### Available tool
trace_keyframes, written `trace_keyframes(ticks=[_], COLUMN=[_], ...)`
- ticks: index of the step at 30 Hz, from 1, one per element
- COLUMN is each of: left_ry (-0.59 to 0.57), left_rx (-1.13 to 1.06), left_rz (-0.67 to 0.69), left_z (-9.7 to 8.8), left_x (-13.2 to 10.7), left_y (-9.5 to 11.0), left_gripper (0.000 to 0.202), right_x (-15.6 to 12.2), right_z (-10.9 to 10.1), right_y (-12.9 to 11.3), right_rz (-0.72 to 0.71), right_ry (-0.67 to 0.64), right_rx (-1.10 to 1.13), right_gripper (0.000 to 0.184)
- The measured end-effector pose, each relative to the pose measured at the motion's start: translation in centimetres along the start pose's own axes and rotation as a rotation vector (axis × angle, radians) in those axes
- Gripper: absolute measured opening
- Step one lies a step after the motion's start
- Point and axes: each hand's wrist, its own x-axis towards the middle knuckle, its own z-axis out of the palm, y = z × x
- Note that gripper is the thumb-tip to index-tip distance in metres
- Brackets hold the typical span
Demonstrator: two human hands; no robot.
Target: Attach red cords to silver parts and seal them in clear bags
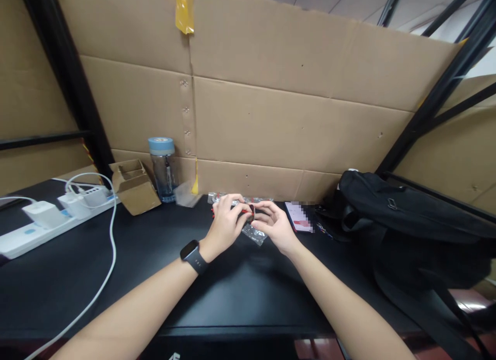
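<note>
My left hand (227, 223), with a black watch on its wrist, is closed on a small red piece with a dark round end (251, 213). My right hand (277, 227) meets it from the other side, thumb and fingers curved around the round end. Fingers cover most of the piece, so its exact kind cannot be made out. Red tips show at the far left of my left hand. Below and between the hands lies a clear plastic bag (256, 235), and more clear plastic wrapping (217, 196) lies just behind them.
At left are a white power strip (19, 241) with chargers and a looping white cable (112, 236). An opened cardboard box (139, 194) and a blue-lidded bottle (161, 169) stand at the back. A phone (296, 215) and black backpack (406, 220) lie right. Cardboard walls the back.
</note>
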Motion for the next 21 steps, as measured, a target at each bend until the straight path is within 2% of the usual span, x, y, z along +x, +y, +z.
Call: trace_keyframes(ticks=[9, 13, 21], left_ry=[0.011, 0.019, -0.005], left_rx=[0.035, -0.011, -0.082], left_rz=[0.013, -0.02, -0.041], left_z=[0.2, 0.2, 0.2], left_x=[-0.2, -0.1, 0.1], left_y=[-0.1, -0.1, 0.0], left_gripper=[0.011, 0.01, 0.013], right_x=[0.1, 0.3, 0.6], right_z=[0.3, 0.0, -0.8], right_y=[0.3, 0.2, 0.2], right_rz=[-0.007, 0.017, -0.121], right_ry=[0.052, 0.042, -0.001], right_rx=[-0.032, -0.117, -0.344], right_gripper=[0.044, 0.026, 0.024])
